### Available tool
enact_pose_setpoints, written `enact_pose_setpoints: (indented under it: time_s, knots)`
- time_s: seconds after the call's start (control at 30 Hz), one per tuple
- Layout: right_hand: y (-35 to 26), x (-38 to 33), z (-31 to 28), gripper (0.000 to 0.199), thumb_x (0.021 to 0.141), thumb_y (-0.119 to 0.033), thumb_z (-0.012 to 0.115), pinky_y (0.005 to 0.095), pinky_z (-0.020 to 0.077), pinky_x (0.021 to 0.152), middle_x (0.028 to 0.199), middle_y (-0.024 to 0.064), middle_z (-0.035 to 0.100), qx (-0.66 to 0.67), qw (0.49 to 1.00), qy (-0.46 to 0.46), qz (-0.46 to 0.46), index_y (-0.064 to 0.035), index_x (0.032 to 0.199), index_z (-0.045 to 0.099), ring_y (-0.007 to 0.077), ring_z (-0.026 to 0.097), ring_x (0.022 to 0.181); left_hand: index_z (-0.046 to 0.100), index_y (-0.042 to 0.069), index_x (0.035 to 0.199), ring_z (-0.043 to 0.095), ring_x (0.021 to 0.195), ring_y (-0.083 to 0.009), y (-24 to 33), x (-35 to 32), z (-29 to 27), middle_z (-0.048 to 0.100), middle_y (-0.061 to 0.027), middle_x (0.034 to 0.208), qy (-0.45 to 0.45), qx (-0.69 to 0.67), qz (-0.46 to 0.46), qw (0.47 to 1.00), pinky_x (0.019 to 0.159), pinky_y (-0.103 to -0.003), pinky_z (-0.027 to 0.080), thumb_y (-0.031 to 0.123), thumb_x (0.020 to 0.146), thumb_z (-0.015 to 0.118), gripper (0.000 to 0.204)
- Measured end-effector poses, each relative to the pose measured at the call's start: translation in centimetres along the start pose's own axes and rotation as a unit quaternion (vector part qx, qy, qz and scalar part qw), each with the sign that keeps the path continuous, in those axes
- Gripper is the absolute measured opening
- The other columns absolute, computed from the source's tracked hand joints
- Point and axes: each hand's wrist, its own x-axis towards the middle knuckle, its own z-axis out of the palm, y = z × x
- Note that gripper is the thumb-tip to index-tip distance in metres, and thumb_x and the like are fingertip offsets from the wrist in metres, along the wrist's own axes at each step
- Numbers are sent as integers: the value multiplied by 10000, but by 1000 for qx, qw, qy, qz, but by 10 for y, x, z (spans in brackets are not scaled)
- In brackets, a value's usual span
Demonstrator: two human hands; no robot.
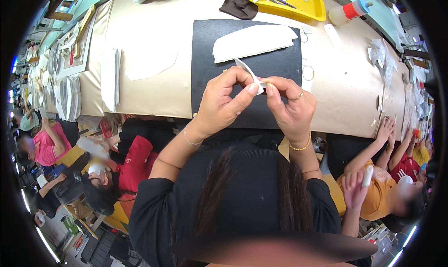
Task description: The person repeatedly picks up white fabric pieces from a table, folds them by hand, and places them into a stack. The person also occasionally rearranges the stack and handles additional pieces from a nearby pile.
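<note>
Over a black mat (pixel 207 48), both hands meet at a small thin white piece (pixel 249 71), which looks like a flat strip of sheet material bent between them. My left hand (pixel 227 95) pinches it with thumb and forefinger. At its lower right end, the thumb and forefinger of my right hand (pixel 291 101) are pressed together on the same piece. Just beyond the hands lies a stack of white curved cut pieces (pixel 254 42) on the mat. What exactly sits between the right fingertips is too small to make out.
Bundles of white pieces (pixel 111 80) lie left on the brown-covered table (pixel 154 29). A yellow tray (pixel 291 10) with scissors (pixel 280 1), a dark cloth (pixel 238 5) and a red-banded bottle (pixel 347 13) stand at the back. Co-workers sit at both sides.
</note>
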Motion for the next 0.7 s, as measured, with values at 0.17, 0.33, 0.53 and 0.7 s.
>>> enact_pose_setpoints:
  time_s: [0.17,0.33,0.53,0.7]
  knots:
    - [0,6,4,105,853,-22,717,288,539,586,861,104,729,-23,999,2,-25,-6,954,695,217,701,670,617,-3,910,548,725,-85,-5,5,-1,612,-34,828,11,-61,3,998,664,-243,454,152,933,677,167]
    - [-6,7,18,239,784,-16,754,323,557,650,936,93,728,-85,982,-33,-166,-30,1002,658,240,718,772,613,-7,820,532,694,-70,17,-5,-21,604,-24,768,16,137,-9,990,622,-238,444,177,906,728,234]
    - [-11,-7,41,207,801,-22,736,310,553,654,941,102,730,-34,976,-88,-198,-16,990,655,232,725,806,640,-14,813,530,719,-73,34,-53,-51,606,-30,766,29,152,-126,980,654,-240,437,141,880,747,200]
    - [-7,-16,56,246,786,-186,771,321,535,642,868,82,665,27,966,-151,-208,-26,896,620,205,675,767,695,-2,844,576,757,-121,21,-83,-58,630,-45,801,32,157,-98,982,689,-257,445,92,856,746,108]
